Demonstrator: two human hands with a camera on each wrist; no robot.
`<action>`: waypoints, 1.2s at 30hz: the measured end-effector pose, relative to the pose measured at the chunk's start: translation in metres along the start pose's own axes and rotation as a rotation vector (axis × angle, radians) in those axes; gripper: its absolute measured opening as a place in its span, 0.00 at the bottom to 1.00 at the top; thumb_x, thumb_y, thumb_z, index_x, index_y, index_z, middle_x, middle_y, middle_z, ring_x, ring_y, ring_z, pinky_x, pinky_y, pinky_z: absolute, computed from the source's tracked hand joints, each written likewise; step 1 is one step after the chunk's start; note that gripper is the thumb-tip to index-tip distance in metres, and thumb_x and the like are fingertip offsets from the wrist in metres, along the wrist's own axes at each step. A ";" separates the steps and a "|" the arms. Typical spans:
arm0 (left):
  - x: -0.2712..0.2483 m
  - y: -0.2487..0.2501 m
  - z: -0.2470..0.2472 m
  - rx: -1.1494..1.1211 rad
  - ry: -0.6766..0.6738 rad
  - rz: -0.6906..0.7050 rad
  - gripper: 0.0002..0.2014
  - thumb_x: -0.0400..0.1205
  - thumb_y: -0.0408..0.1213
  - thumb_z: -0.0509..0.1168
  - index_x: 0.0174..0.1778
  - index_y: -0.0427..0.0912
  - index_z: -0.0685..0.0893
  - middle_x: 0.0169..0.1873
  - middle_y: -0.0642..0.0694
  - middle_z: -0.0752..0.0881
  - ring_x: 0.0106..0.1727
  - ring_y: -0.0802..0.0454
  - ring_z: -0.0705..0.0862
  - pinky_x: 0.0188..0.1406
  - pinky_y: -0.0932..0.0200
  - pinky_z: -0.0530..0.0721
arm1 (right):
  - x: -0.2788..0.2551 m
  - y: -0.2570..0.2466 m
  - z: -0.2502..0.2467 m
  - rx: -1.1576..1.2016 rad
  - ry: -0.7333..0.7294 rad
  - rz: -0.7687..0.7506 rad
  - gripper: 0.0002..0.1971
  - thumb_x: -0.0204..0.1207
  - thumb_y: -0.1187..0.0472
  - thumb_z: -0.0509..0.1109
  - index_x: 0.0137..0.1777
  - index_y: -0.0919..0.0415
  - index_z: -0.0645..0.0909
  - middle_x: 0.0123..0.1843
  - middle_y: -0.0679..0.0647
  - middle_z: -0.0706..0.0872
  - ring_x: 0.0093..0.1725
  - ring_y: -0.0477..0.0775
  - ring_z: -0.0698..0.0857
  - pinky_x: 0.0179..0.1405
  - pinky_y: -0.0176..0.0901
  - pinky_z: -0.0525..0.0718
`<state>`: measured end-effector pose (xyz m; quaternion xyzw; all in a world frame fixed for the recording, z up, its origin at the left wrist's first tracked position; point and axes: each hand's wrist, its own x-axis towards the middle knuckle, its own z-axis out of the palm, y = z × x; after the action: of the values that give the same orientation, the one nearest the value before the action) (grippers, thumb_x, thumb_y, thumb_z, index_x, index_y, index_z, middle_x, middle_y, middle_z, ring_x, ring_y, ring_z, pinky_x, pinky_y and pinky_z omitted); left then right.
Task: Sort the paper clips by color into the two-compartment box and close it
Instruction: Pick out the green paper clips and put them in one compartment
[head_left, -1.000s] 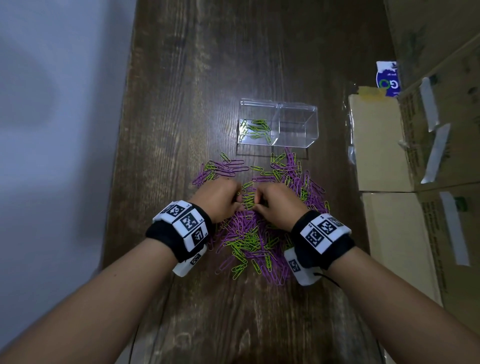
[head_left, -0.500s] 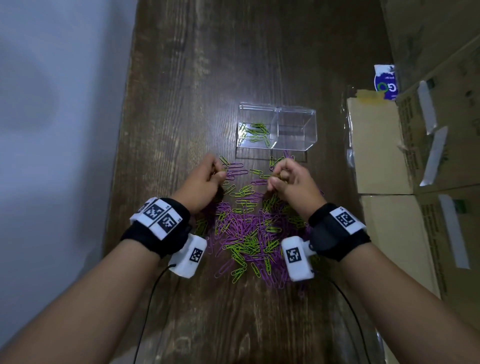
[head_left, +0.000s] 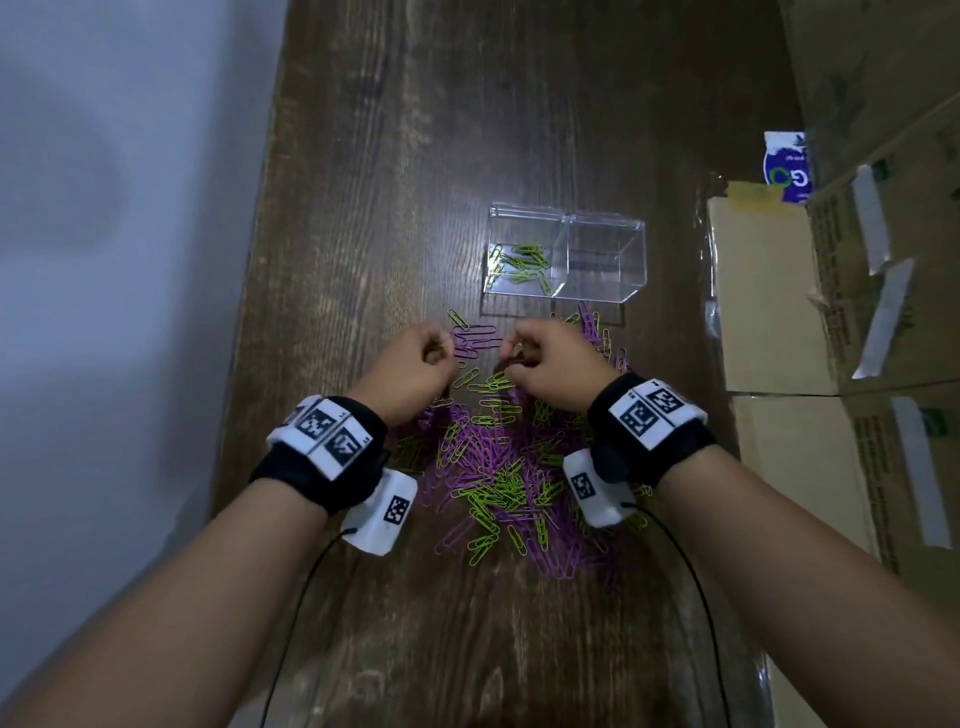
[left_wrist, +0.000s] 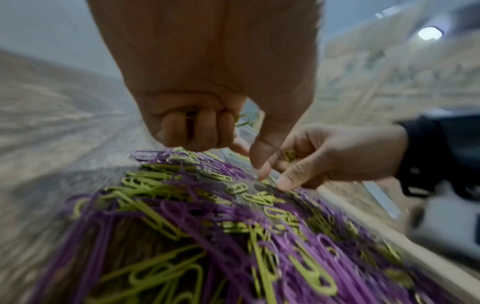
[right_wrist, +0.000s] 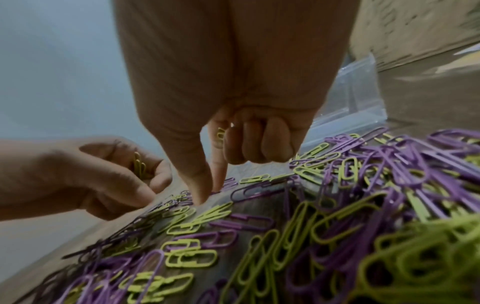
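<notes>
Green clips (left_wrist: 245, 121) are gripped in the curled left hand (head_left: 413, 366) and right hand (head_left: 553, 364); purple and green clips (head_left: 498, 467) are heaped mid-frame below the clear box (head_left: 566, 260)

Clear two-compartment box (head_left: 566, 260) sits open on wooden table, far side of clip pile. Left compartment has small bunch of green clips (head_left: 519, 265), right one looks bare. Big mixed heap of purple and green paper clips (head_left: 498, 467) sprawls flat just in front of box, few strays (head_left: 475, 338) near its front edge.
</notes>
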<state>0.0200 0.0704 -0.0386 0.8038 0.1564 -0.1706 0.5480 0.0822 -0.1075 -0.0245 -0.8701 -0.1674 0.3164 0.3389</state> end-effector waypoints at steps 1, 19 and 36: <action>-0.001 -0.001 0.002 0.182 0.000 0.021 0.09 0.76 0.30 0.64 0.34 0.48 0.74 0.28 0.49 0.78 0.29 0.53 0.76 0.33 0.59 0.76 | 0.001 -0.001 -0.001 -0.132 -0.010 -0.025 0.05 0.72 0.65 0.73 0.45 0.56 0.82 0.32 0.46 0.81 0.33 0.47 0.79 0.35 0.39 0.77; -0.001 0.011 0.032 0.923 0.035 0.065 0.13 0.78 0.47 0.65 0.50 0.40 0.79 0.51 0.40 0.85 0.56 0.38 0.83 0.46 0.49 0.80 | 0.013 -0.008 0.014 -0.615 -0.208 -0.060 0.07 0.76 0.59 0.68 0.52 0.60 0.80 0.54 0.60 0.85 0.55 0.63 0.83 0.50 0.50 0.81; 0.000 0.040 0.003 0.784 0.060 0.129 0.08 0.81 0.43 0.58 0.47 0.42 0.76 0.43 0.43 0.83 0.47 0.40 0.82 0.39 0.53 0.72 | -0.002 0.005 0.004 -0.407 -0.174 -0.080 0.07 0.79 0.60 0.66 0.40 0.55 0.74 0.42 0.52 0.81 0.42 0.55 0.79 0.41 0.45 0.76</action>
<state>0.0374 0.0532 -0.0065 0.9648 0.0444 -0.1591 0.2046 0.0784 -0.1103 -0.0289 -0.8827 -0.2907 0.3361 0.1528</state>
